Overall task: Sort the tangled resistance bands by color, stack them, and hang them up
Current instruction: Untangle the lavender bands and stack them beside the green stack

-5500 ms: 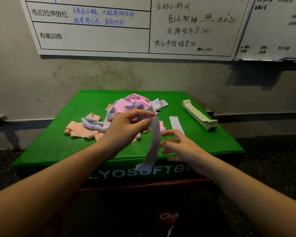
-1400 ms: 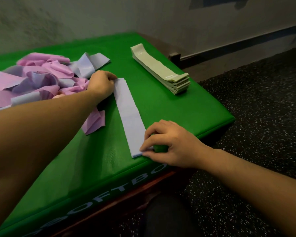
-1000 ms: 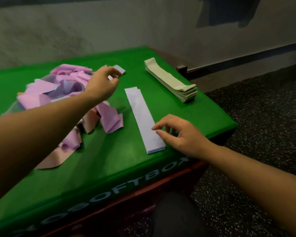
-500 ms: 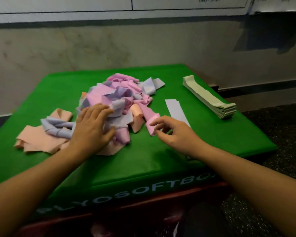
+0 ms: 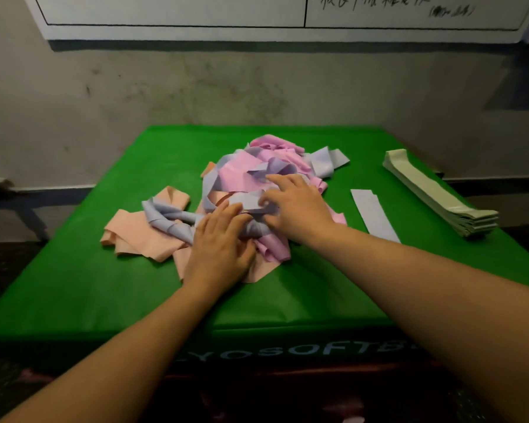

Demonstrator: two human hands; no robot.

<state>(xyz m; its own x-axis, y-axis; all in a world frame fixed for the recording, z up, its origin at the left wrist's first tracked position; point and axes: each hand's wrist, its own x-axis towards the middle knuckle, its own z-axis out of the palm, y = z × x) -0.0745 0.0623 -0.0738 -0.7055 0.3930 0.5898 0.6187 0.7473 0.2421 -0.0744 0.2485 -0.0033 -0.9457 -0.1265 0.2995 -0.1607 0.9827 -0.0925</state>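
Both hands' fingers (image 5: 275, 178) spread on the pile (image 5: 257, 190), holding nothing; we'd pinch the limp lilac band (image 5: 251, 203) beneath them.

A dimly lit room. A padded bright green box with pale lettering on its front face (image 5: 74, 285) stands against a scuffed, stained grey plaster wall (image 5: 196, 87). A white whiteboard with black ruled lines and handwritten characters (image 5: 257, 13) hangs high on the wall, casting a shadow beneath it. A dark skirting strip (image 5: 52, 190) runs along the wall's base. Dark floor (image 5: 9, 264) shows at the left.
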